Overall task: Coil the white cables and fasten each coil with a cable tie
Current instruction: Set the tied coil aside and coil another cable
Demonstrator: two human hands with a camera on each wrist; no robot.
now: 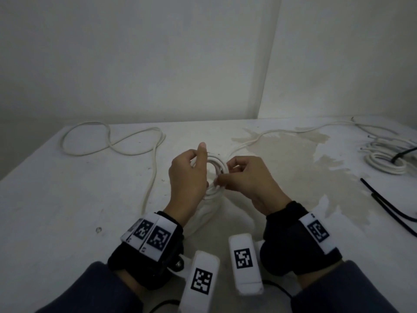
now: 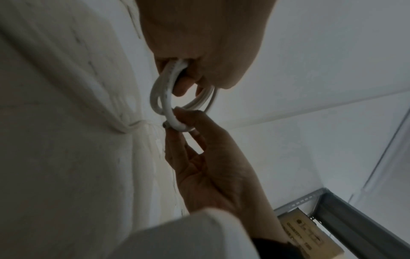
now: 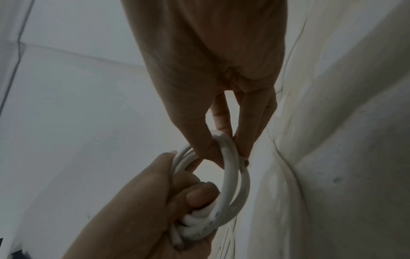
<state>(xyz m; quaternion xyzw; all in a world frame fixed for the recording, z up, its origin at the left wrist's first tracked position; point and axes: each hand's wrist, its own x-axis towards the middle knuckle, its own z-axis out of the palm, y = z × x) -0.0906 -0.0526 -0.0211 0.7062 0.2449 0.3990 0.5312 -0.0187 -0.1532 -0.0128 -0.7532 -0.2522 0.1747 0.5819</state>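
A small coil of white cable (image 1: 220, 162) is held above the white table (image 1: 67, 199) at the centre of the head view. My left hand (image 1: 200, 163) grips the coil's left side, fingers curled through the ring and thumb pointing up. My right hand (image 1: 222, 181) pinches the coil's lower right between thumb and fingertips. In the left wrist view the coil (image 2: 166, 98) hangs from my left hand (image 2: 188, 84), with the right hand (image 2: 184, 122) pinching its bottom. The right wrist view shows the coil (image 3: 230, 175) between the pinching right fingers (image 3: 208, 150) and the gripping left hand (image 3: 177, 201).
Loose white cable (image 1: 112, 141) lies looped at the back left and trails toward me. Another white cable (image 1: 293, 132) runs to the back right. A coil bound with a black tie (image 1: 385, 163) lies at the right edge, with loose black cable ties (image 1: 388, 204) in front of it.
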